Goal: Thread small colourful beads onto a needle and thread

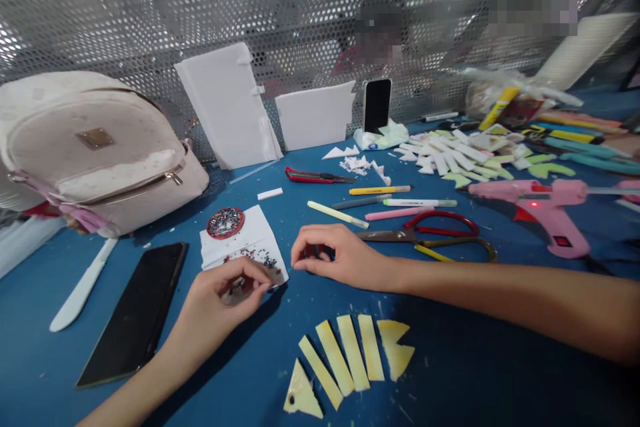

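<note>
My left hand (227,293) has its thumb and forefinger pinched at the lower right corner of a folded white paper (257,223); whatever lies between the fingertips is too small to make out. Tiny dark and coloured bits (265,259) are scattered on the paper, and a round red-rimmed dish (225,223) of similar bits stands on its upper part. Just right of the paper, my right hand (333,257) is closed, fingertips together, with nothing clearly visible in them. Nearer to me lie yellow strips (353,353), a triangular head piece (302,392) and a notched tail piece (396,349), laid out like a fish.
Scissors (400,236), markers (410,213), a red cutter (315,176) and a pink glue gun (545,207) lie centre and right. White and green cut pieces (460,153) pile behind. A black tablet (135,313), white knife (83,290) and backpack (95,147) are left; a phone (377,105) stands behind.
</note>
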### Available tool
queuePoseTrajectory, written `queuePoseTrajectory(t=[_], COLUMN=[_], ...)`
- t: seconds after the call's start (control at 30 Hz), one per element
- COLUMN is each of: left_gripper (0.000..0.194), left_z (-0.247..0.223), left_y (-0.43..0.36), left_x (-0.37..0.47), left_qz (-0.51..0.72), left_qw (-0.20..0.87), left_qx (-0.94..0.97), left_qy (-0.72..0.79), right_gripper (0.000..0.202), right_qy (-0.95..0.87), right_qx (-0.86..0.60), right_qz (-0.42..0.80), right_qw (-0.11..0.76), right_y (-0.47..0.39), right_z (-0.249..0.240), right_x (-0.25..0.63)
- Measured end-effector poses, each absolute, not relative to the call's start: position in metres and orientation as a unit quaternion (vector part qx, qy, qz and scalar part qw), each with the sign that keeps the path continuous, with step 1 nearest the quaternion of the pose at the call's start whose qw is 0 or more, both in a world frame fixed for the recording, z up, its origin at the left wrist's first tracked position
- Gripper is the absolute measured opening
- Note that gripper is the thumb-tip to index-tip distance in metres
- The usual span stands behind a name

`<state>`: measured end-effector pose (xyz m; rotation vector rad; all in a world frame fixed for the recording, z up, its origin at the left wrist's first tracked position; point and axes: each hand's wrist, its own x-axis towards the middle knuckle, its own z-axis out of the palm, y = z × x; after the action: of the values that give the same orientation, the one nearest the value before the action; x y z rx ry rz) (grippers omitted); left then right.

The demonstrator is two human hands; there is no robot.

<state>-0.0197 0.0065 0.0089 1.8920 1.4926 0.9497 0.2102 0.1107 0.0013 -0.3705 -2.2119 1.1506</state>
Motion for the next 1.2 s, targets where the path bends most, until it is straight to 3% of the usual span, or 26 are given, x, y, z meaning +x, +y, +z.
queuePoseTrajectory(t=[0.13, 0.57, 1.2], left_gripper=[0.011, 0.008, 0.004], left_z=[0.0049, 0.001, 0.0022], left_y=[0.0084, 0.0014, -0.0005], left_x=[-0.0207, -0.0157, -0.0153], left_qz=[0.401, 0.411, 0.457], left_qw=[0.316, 0.275, 0.323], left_qx=[0.667, 0.649, 0.594], left_qy=[0.543, 0.578, 0.578], right_gripper=[0.004, 0.008, 0.012], right_qy=[-0.836, -0.81, -0.766], right_qx=[-0.14, -0.179, -0.203], right_qz=[0.436, 0.453, 0.475], right_qw=[0.303, 0.326, 0.383], right_y=[0.1107, 0.1094, 0.1119], right_z=[0.0016, 0.0054, 0.0064], right_x=[0.2106, 0.2114, 0.2135])
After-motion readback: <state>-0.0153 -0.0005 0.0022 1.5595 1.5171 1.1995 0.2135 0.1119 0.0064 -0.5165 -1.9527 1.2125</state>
